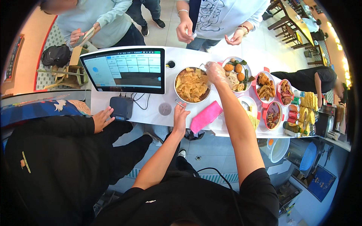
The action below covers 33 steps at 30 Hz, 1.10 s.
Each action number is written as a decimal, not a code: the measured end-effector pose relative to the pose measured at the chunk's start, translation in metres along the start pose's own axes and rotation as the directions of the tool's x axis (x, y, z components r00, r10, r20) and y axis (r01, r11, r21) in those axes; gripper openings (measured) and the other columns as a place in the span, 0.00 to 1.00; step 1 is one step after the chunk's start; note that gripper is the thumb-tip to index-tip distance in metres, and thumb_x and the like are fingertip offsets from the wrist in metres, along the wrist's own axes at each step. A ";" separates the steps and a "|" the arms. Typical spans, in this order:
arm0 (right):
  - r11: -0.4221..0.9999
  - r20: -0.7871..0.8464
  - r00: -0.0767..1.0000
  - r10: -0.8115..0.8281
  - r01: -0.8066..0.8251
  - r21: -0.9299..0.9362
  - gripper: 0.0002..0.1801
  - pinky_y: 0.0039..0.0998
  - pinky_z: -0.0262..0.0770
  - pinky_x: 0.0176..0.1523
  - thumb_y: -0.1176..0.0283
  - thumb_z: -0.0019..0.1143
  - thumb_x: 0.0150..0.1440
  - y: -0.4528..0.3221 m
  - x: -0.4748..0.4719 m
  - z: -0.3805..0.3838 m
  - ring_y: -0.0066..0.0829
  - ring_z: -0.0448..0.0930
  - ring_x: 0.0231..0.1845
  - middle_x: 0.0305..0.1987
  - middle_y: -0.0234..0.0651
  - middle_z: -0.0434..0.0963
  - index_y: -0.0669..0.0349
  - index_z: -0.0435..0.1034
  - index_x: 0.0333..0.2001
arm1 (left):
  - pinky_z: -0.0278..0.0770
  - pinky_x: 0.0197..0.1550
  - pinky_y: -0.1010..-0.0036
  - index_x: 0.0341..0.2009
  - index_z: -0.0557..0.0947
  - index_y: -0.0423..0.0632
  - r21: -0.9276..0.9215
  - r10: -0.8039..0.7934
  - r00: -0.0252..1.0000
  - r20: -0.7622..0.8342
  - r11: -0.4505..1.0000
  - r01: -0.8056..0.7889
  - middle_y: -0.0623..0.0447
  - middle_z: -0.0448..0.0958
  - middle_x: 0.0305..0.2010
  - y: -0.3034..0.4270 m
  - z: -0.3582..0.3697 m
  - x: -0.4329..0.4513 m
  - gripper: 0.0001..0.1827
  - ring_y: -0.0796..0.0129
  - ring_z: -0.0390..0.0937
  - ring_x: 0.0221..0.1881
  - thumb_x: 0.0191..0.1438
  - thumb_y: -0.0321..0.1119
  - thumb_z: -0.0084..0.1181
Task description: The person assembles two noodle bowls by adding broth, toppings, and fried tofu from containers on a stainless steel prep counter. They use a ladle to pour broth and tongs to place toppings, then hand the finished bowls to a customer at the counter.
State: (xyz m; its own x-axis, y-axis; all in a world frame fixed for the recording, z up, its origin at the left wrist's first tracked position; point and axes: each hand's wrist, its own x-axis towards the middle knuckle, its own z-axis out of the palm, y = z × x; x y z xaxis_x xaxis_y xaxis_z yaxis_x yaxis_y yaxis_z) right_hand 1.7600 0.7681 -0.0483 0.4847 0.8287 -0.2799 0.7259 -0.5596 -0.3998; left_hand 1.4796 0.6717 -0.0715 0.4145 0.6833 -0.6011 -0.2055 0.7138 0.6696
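Note:
A round metal pot (209, 91) full of yellow crisp-like slices (192, 84) sits on the white counter. My left hand (181, 117) is at its near wire handle (181, 104), the fingertips curled against the metal. In a clear plastic glove, my right hand (217, 74) grips the handle on the pot's far right side. The fingers there are partly hidden by the hand itself. Just right of my left hand lies a folded pink cloth (206, 116). Beyond my right hand is a plate (236, 60) with brown balls, lotus root slices and dark green kelp-like pieces.
A touchscreen till (124, 70) and a dark box-shaped device (121, 108) stand left, beside a co-worker's hand (102, 120). Red-handled pots (265, 86), noodle blocks (308, 101) and cans (293, 115) line the right. Two people (220, 19) (93, 24) stand across the counter.

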 end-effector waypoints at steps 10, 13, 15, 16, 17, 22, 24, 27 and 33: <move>0.997 0.005 0.998 -0.060 0.061 -0.047 0.15 0.48 0.77 0.52 0.68 0.54 0.64 0.017 0.035 0.023 0.53 0.83 0.50 0.47 0.53 0.83 0.63 0.76 0.51 | 0.52 0.76 0.59 0.76 0.48 0.40 -0.038 -0.053 0.998 -0.041 0.998 0.052 0.44 0.54 0.75 0.015 0.010 0.023 0.44 0.54 0.48 0.79 0.59 0.27 0.51; 0.967 -0.027 0.998 -0.054 0.059 0.246 0.23 0.42 0.78 0.50 0.72 0.57 0.61 0.012 0.017 0.009 0.45 0.85 0.48 0.47 0.47 0.84 0.67 0.71 0.60 | 0.52 0.76 0.60 0.77 0.47 0.42 -0.115 -0.077 0.996 -0.048 0.991 0.071 0.42 0.48 0.79 0.022 0.013 0.016 0.43 0.53 0.46 0.81 0.60 0.25 0.48; 0.712 0.043 0.999 -0.005 -0.027 0.701 0.31 0.39 0.78 0.51 0.71 0.62 0.59 -0.026 -0.038 -0.029 0.40 0.84 0.48 0.48 0.45 0.83 0.71 0.66 0.65 | 0.53 0.77 0.58 0.77 0.45 0.41 -0.160 -0.088 0.994 -0.062 0.984 0.078 0.43 0.45 0.81 0.026 0.011 0.001 0.42 0.52 0.46 0.81 0.62 0.25 0.47; 0.529 0.107 0.994 -0.002 -0.090 0.844 0.36 0.37 0.78 0.53 0.69 0.65 0.57 -0.042 -0.067 -0.044 0.38 0.84 0.49 0.49 0.45 0.83 0.73 0.63 0.67 | 0.52 0.77 0.57 0.77 0.44 0.41 -0.155 -0.094 0.994 -0.055 0.984 0.084 0.43 0.44 0.81 0.027 0.011 -0.012 0.42 0.52 0.46 0.81 0.64 0.26 0.47; 0.562 0.108 0.994 -0.028 -0.073 0.824 0.40 0.37 0.78 0.55 0.65 0.69 0.55 -0.050 -0.083 -0.039 0.38 0.83 0.50 0.52 0.47 0.82 0.74 0.62 0.67 | 0.52 0.77 0.55 0.77 0.43 0.40 -0.147 -0.098 0.994 -0.042 0.985 0.091 0.43 0.43 0.82 0.028 0.013 -0.025 0.42 0.51 0.46 0.81 0.65 0.28 0.48; 0.890 -0.111 0.994 -0.007 0.057 0.453 0.28 0.44 0.79 0.50 0.56 0.69 0.55 -0.103 -0.121 -0.011 0.52 0.85 0.44 0.45 0.54 0.83 0.68 0.77 0.51 | 0.53 0.77 0.55 0.77 0.47 0.39 -0.086 -0.160 0.985 -0.062 0.984 0.155 0.42 0.49 0.80 0.039 0.005 -0.096 0.39 0.53 0.51 0.79 0.68 0.34 0.48; 0.870 -0.078 0.995 0.057 -0.011 0.493 0.20 0.46 0.78 0.46 0.59 0.68 0.55 -0.110 -0.130 -0.010 0.55 0.84 0.41 0.37 0.54 0.82 0.65 0.80 0.43 | 0.56 0.76 0.56 0.76 0.52 0.38 -0.046 -0.157 0.987 -0.025 0.987 0.156 0.42 0.55 0.78 0.039 -0.002 -0.119 0.37 0.54 0.55 0.77 0.69 0.36 0.49; 0.848 -0.194 0.981 -0.004 0.106 0.520 0.14 0.48 0.76 0.41 0.63 0.66 0.58 -0.105 -0.164 -0.012 0.56 0.83 0.37 0.32 0.54 0.81 0.65 0.80 0.38 | 0.63 0.71 0.59 0.70 0.66 0.39 0.025 -0.103 0.993 -0.050 0.994 0.104 0.44 0.70 0.70 0.037 -0.010 -0.154 0.29 0.57 0.66 0.71 0.70 0.41 0.50; 0.900 -0.232 0.959 -0.165 0.243 0.361 0.10 0.48 0.76 0.41 0.67 0.63 0.58 -0.089 -0.253 -0.036 0.56 0.81 0.34 0.30 0.51 0.80 0.64 0.79 0.35 | 0.72 0.62 0.63 0.66 0.71 0.40 0.165 0.072 0.994 -0.086 0.985 -0.057 0.44 0.75 0.64 0.044 -0.004 -0.210 0.31 0.59 0.75 0.62 0.68 0.48 0.56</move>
State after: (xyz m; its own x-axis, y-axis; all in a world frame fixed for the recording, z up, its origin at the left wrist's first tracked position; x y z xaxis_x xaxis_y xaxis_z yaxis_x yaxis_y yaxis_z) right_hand 1.5904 0.6087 0.0894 0.4576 0.8891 0.0000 0.5947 -0.3061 -0.7434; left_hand 1.3799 0.5605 0.0827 0.3209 0.7434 -0.5868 -0.0800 0.6387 0.7653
